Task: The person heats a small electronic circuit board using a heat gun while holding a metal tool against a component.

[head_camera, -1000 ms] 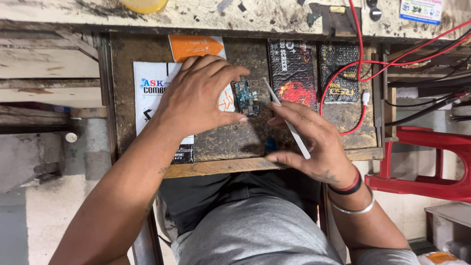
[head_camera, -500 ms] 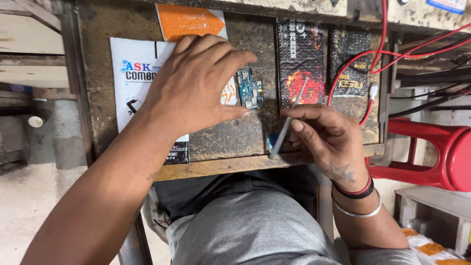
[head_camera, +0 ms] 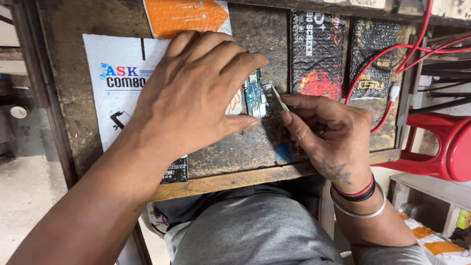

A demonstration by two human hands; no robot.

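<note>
A: Small blue circuit board (head_camera: 257,94) is pinned flat on the worn wooden bench (head_camera: 255,147) by the left hand (head_camera: 191,93), fingertips at its left edge.

B: Right hand (head_camera: 326,130)?

A: Thin metal tweezers (head_camera: 278,96) are pinched in it, tip set at the board's right edge.

B: Surroundings?

A: White printed packet (head_camera: 115,93) is covered partly by the left hand; orange packet (head_camera: 186,17) above it. Two black packets (head_camera: 319,49) lie right of the board, red wires (head_camera: 392,54) draped over the farther one.

Circuit board (head_camera: 257,94): blue with silver parts. Packet (head_camera: 186,15): orange. Envelope (head_camera: 115,86): white with blue, black and red print. Two pouches (head_camera: 318,49): black, bubble-textured; one bears a red-orange pattern, the other gold print. Wires (head_camera: 417,46): red. Stool (head_camera: 449,145): red. Wristbands (head_camera: 360,194): red, black and silver. Desk (head_camera: 255,147): dark, worn brown.
</note>
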